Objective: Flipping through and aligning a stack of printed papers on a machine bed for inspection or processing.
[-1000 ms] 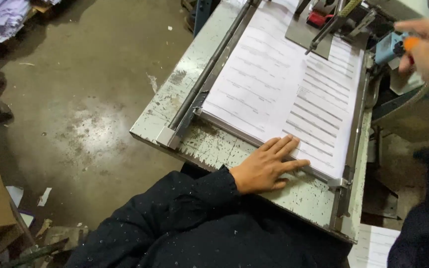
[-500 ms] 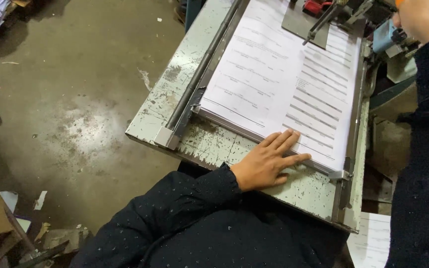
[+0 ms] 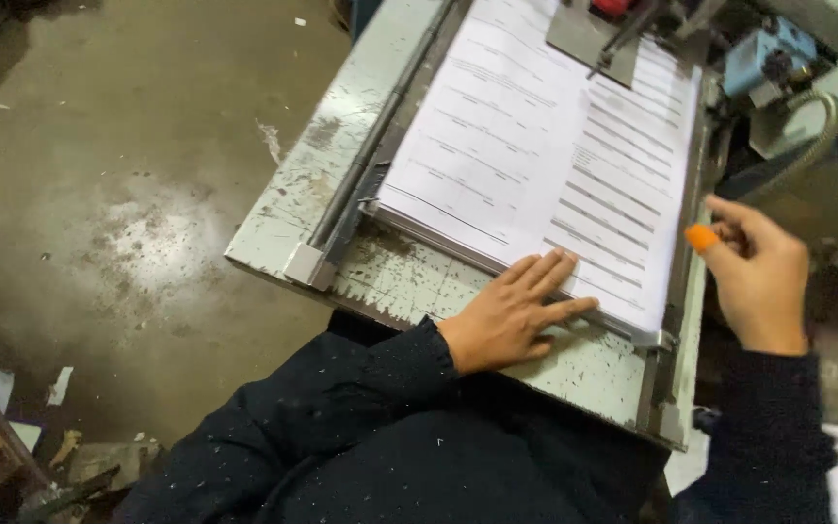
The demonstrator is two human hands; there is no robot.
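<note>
1. Head view, the hands: the left hand (image 3: pixel 516 312) lies flat with its fingers spread, palm down at about 6 o'clock of the paper stack (image 3: pixel 545 165); the fingertips rest on the stack's near edge and the heel on the bench (image 3: pixel 409 281). It grips nothing.
2. The right hand (image 3: pixel 754 277) hovers at 3 o'clock of the stack, just off the bench's right edge, fingers loosely curled and holding nothing. An orange finger cot (image 3: pixel 702 237) covers one fingertip, pointing toward the stack's right side.
3. The stack of white printed sheets lies on the worn, pale-green bench, squared between a metal guide rail (image 3: pixel 361 184) at 9 o'clock and a side rail (image 3: pixel 676 291) at 3 o'clock.
4. At 12 o'clock a grey metal plate (image 3: pixel 584 39) sits on the stack's far end.
5. At 1 o'clock stands a blue machine part (image 3: pixel 768 53) with a ribbed hose (image 3: pixel 817 136).
6. Concrete floor (image 3: pixel 128 194), stained, lies at 9 o'clock.
</note>
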